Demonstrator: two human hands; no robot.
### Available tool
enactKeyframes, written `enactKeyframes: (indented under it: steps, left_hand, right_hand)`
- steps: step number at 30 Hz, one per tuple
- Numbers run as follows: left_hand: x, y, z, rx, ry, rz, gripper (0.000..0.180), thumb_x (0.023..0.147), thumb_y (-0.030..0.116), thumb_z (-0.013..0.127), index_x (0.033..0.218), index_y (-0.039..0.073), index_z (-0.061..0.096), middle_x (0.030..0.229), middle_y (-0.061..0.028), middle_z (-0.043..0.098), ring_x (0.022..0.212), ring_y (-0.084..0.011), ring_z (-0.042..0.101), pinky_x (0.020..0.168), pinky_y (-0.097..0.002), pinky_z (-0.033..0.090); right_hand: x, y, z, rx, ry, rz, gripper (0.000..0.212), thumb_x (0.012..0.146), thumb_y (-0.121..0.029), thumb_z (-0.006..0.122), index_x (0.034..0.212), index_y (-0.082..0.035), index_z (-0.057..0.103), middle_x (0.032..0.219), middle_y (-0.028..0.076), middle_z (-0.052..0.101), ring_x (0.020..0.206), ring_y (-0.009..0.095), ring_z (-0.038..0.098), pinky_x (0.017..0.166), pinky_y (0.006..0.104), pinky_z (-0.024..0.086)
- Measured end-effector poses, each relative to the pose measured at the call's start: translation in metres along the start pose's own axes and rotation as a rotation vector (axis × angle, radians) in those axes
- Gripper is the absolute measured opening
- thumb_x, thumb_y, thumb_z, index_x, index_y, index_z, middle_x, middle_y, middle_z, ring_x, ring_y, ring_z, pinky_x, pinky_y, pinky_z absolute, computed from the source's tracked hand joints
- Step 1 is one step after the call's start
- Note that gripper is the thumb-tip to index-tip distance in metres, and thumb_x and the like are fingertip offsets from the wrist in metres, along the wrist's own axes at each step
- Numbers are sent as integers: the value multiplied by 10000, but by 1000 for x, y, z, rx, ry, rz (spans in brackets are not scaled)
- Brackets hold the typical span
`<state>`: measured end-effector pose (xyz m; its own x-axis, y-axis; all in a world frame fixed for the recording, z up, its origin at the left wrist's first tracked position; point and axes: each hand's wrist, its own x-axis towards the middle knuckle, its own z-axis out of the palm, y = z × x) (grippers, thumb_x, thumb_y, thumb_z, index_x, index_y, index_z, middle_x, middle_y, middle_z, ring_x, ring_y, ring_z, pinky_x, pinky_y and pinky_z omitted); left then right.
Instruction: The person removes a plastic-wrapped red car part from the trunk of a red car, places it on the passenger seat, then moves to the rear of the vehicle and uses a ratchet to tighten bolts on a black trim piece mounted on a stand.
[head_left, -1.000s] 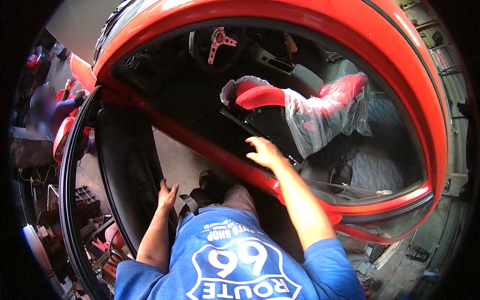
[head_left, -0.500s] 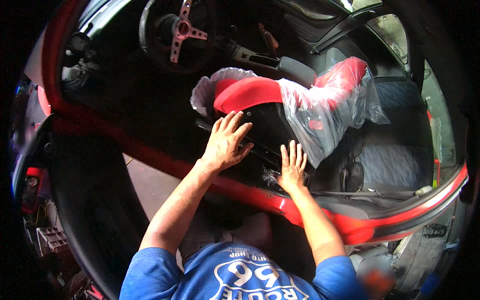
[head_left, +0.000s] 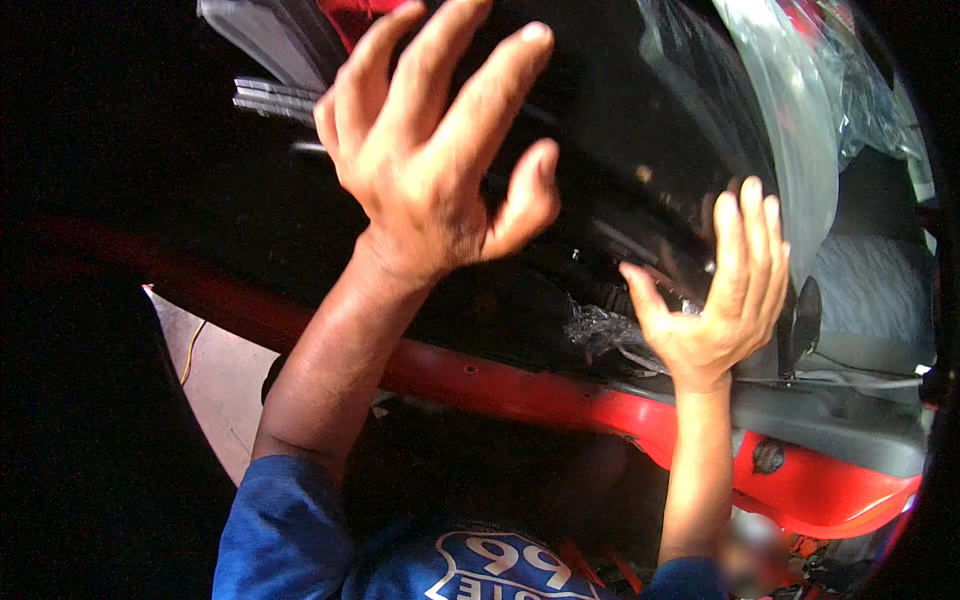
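Car seat [head_left: 640, 130], head view: black, rigid shell filling the upper centre, likely heavy; clear plastic wrap [head_left: 790, 150] at upper right looks slippery. Left hand [head_left: 440, 150] and right hand [head_left: 720, 290] are spread, fingers released, grasping nothing. Grip the shell edges, above the red door sill [head_left: 560, 400].

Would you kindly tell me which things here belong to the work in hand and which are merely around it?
In hand:
- left hand, fingers spread, at the black seat side
- right hand, open, by the seat's lower edge
- black seat
- clear plastic cover over the seat

Merely around:
- red door sill
- grey carpet
- concrete floor
- blue shirt
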<state>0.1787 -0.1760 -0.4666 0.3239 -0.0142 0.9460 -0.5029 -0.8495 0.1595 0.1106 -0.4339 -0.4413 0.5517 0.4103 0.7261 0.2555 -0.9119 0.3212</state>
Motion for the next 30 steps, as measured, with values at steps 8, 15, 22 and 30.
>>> enactKeyframes:
  steps: [8, 15, 22, 30]
  left_hand:
    - [9, 0, -5, -80, 126, 57, 461, 845, 399, 627, 1233, 179, 745, 1321, -98, 671, 1198, -325, 590, 1012, -423, 384]
    - [21, -34, 19, 10, 148, 50, 409, 818, 290, 623, 1203, 207, 735, 1234, -64, 679, 952, -317, 654, 840, -443, 486]
    - [44, -129, 49, -104, -28, -147, 498, 1071, 421, 380, 1306, 115, 695, 1284, -150, 700, 1208, -352, 657, 1045, -414, 486]
    - [52, -141, 72, -144, 2, -203, 409, 996, 320, 492, 1200, 45, 715, 1245, -192, 685, 1198, -398, 627, 1032, -476, 469]
  right_hand:
    - [-29, 2, -29, -93, 82, 171, 834, 770, -628, 797, 1400, -113, 617, 1467, 124, 595, 1384, 352, 505, 1187, 557, 271]
    - [-14, 44, 3, 26, 232, -43, 786, 687, -530, 890, 1268, -34, 706, 1342, 162, 677, 1242, 403, 613, 1086, 486, 478]
    - [103, 25, 28, 60, 221, -211, 751, 587, -354, 966, 1266, -132, 733, 1242, 96, 738, 1164, 304, 682, 1049, 410, 516]
    - [131, 37, 35, -19, 189, -332, 732, 582, -299, 981, 1243, -100, 738, 1213, 127, 745, 1140, 296, 708, 1008, 382, 548]
